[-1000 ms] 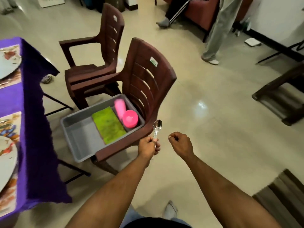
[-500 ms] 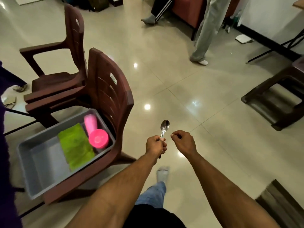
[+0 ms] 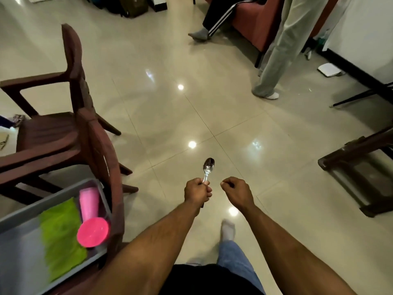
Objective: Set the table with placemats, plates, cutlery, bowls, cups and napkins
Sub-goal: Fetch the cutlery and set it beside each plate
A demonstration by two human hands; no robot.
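My left hand grips the handle of a metal spoon, bowl pointing up and away, held over the tiled floor. My right hand hovers just to the right of it with fingers curled and nothing in it. At the lower left a grey bin rests on a brown chair seat. Inside the bin lie a green napkin, a pink cup on its side and a pink bowl.
Two brown plastic chairs stand at the left. One person stands at the upper right and another sits on a red sofa. A dark low table is at the right edge. My socked foot steps forward.
The view has swung right and forward: the purple table left the frame, and the chairs and bin slid left. Both hands keep their pose, the left one still holding the spoon.
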